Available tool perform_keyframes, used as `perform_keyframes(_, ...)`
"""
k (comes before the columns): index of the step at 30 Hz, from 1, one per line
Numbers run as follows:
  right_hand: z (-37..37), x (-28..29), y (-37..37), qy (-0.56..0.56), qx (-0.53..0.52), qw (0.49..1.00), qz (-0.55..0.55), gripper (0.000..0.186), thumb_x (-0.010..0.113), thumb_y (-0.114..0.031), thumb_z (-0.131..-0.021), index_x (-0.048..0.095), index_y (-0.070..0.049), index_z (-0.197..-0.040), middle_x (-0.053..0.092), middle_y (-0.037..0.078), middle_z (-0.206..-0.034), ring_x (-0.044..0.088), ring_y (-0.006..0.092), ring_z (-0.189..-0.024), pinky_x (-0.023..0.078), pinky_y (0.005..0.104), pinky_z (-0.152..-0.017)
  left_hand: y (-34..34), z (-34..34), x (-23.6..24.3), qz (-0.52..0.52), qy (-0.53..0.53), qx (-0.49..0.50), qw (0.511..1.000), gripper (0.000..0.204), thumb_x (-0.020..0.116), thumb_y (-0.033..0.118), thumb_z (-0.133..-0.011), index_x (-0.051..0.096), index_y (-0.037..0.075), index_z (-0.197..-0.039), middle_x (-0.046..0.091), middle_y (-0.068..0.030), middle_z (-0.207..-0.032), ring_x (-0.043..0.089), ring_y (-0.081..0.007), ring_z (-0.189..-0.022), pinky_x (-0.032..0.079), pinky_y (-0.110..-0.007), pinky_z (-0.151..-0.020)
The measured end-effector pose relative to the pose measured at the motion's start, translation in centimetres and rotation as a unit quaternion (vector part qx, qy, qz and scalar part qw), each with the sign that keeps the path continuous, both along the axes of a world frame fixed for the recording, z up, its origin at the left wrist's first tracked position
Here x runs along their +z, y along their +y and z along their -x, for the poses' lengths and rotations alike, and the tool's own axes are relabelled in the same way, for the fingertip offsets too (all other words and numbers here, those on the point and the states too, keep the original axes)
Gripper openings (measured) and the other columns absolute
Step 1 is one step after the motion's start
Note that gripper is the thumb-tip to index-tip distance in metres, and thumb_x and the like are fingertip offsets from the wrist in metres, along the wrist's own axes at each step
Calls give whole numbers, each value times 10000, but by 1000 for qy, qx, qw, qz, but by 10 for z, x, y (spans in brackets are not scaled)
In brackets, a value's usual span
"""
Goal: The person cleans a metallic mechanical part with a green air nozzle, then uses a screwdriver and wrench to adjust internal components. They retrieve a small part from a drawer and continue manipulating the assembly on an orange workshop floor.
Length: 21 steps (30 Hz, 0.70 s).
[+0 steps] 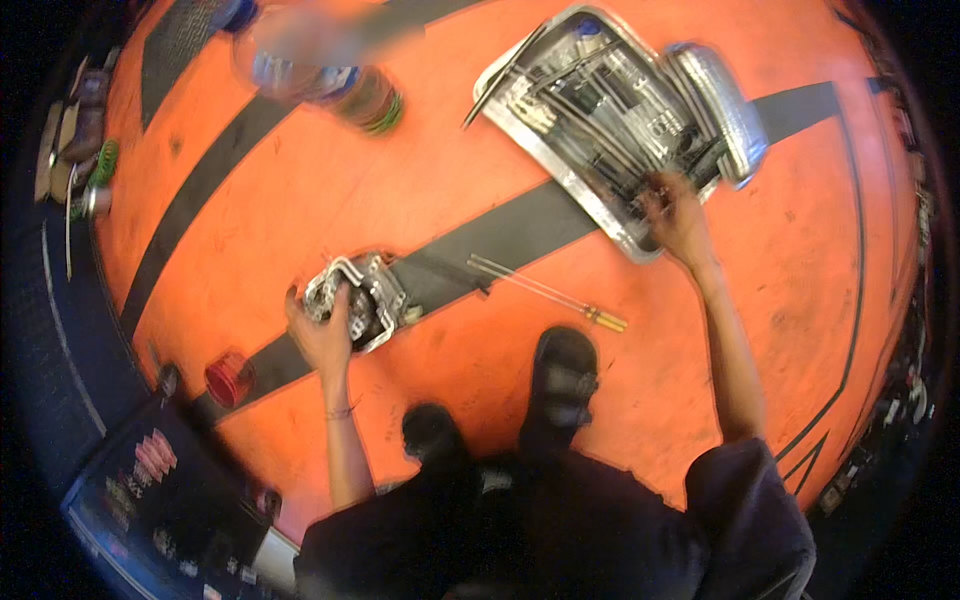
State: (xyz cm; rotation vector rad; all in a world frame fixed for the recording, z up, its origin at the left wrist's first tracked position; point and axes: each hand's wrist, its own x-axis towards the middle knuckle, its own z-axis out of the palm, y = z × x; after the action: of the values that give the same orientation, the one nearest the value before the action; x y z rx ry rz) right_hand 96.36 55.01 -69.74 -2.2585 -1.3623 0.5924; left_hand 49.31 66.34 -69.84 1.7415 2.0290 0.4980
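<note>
My left hand [325, 340] is closed round the near left side of a silver metal engine part [385, 295] with a dark round middle, which rests on the floor. Its thumb lies over the part. On the right, my right hand [682, 225] reaches into the near corner of a shallow metal tray [560, 180]. The fingers there are curled down among dark small pieces, and blur hides what they grip. Long metal tools [610, 115], rods and wrench-like shapes, fill the tray. Between my hands, a thin-shafted screwdriver [607, 319] with a yellow handle lies on the floor, a second thin shaft beside it.
A rounded silver case [715, 110] leans on the tray's right side. At the far left stands a clear plastic bottle [365, 100] with liquid. A red plastic cup [230, 380] sits left of my left hand. My shoes [562, 385] are close in front; a dark cabinet [170, 490] is at lower left.
</note>
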Motion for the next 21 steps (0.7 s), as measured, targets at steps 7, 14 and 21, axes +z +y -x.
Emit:
perform_keyframes(7,1,22,7,13,12,1000,13,312,622,-160,-888,583,4,-1151,630,174,-1044,639,293,-786,505,386,-714,-1,-9,-1,-16,11,14,1000,743,745,362,-824,407,-32,-1356,485,-219,-1255,497,-303,-1143,404,-408,-973)
perform_keyframes(14,2,21,8,-8,29,999,29,296,605,-163,-890,591,-3,-1139,637,199,-1051,602,381,-999,476,437,-848,0,-13,7,-2,2,22,1000,744,749,369,-816,418,-38,-1344,490,-231,-1262,528,-309,-1113,415,-412,-962)
perform_keyframes(21,12,23,0,35,17,999,35,299,612,-125,-883,591,14,-1147,644,197,-1035,644,313,-834,513,405,-744,-3,-11,-1,-16,-1,24,1000,758,757,362,-810,415,-55,-1342,493,-225,-1237,518,-312,-1120,410,-415,-967)
